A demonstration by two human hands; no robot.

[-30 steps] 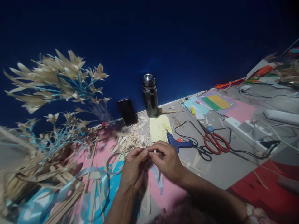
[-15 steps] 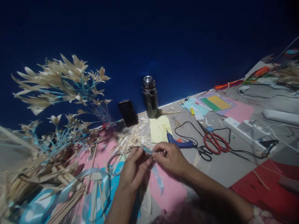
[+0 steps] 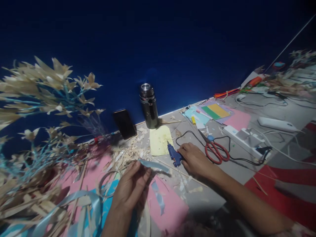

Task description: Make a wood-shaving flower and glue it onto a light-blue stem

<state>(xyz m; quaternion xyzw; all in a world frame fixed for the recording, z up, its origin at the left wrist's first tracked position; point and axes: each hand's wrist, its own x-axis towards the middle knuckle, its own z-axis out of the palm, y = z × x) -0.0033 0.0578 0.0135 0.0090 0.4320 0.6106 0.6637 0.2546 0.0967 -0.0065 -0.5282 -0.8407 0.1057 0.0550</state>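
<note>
Between the thumb and fingers of my left hand (image 3: 132, 184) is pinched one end of a short light-blue ribbon (image 3: 155, 165), its other end sticking out to the right. My right hand (image 3: 195, 159) is closed around the handle of a blue hot glue gun (image 3: 174, 154). The gun's nozzle points up and left, over a yellow sheet (image 3: 158, 140) with dried glue spots. A second piece of blue ribbon (image 3: 158, 199) lies on pink paper (image 3: 168, 214) below my hands.
A metal flask (image 3: 149, 108) and a phone (image 3: 124, 124) stand by the dark blue wall. Red-handled scissors (image 3: 217, 152), a cable and a power strip (image 3: 244, 141) lie to the right. Pale husk flowers (image 3: 49, 85) and ribbon coils (image 3: 96, 200) crowd the left.
My right hand has let go of the ribbon, moved right and taken hold of the glue gun, turning it. My left hand keeps the ribbon. The view has shifted right.
</note>
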